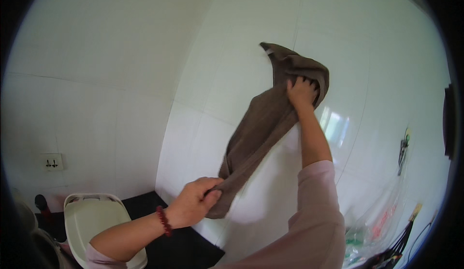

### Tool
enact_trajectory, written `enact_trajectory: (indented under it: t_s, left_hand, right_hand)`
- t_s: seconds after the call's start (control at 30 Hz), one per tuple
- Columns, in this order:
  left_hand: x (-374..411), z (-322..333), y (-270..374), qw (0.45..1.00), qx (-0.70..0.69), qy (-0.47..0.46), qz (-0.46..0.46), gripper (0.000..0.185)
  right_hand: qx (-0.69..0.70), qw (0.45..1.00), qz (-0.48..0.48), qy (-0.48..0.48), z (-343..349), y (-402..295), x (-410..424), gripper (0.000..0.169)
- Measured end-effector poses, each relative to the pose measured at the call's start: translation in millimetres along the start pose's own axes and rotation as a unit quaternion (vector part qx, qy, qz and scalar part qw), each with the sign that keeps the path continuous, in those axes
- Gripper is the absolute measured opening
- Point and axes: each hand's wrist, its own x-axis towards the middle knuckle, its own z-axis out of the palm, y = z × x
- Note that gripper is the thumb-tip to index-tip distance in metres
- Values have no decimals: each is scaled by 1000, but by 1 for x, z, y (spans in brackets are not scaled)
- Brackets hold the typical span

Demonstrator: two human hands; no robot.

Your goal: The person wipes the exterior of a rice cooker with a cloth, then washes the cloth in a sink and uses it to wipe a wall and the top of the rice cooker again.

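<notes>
A brown cloth (266, 120), which looks like a towel, stretches diagonally between my hands in front of a white tiled wall. My left hand (197, 200), with a dark red bead bracelet (164, 221) on the wrist, pinches the lower end between thumb and fingers. Higher up on the right, my right hand (302, 92) is pressed into the folds near the cloth's upper end; the fingertips are partly hidden in the fabric. One upper corner with a small pale tag (269, 51) sticks out to the left.
A cream plastic bin (95, 211) stands at lower left by a black surface (177, 247). Above it, a power socket (52, 162) sits in the wall. Clear plastic bags (377, 222) and dark cords (402, 238) hang from wall hooks at right.
</notes>
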Motion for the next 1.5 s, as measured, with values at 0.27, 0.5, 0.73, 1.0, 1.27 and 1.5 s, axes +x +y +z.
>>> enact_trajectory:
  t_s: [0.27,0.5,0.73,1.0,1.27,1.5]
  left_hand:
    - [-16,25,-25,988,-76,-20,-136,22]
    - [-36,40,-44,987,41,-88,-130,24]
    - [18,72,-17,985,120,-121,6,24]
    - [84,107,-8,991,84,-38,100,27]
    - [48,136,-98,991,-85,45,-96,23]
    - [-5,151,-146,895,-335,65,-287,21]
  right_hand:
    - [59,945,-187,-261,61,-32,-167,69]
    - [227,760,-155,-589,34,40,-326,54]
    - [16,946,127,-299,-82,114,-125,59]
    - [-331,935,92,91,-88,177,35,56]
    - [-198,920,-329,-81,-41,60,4,18]
    - [49,935,-243,-254,28,9,-190,23]
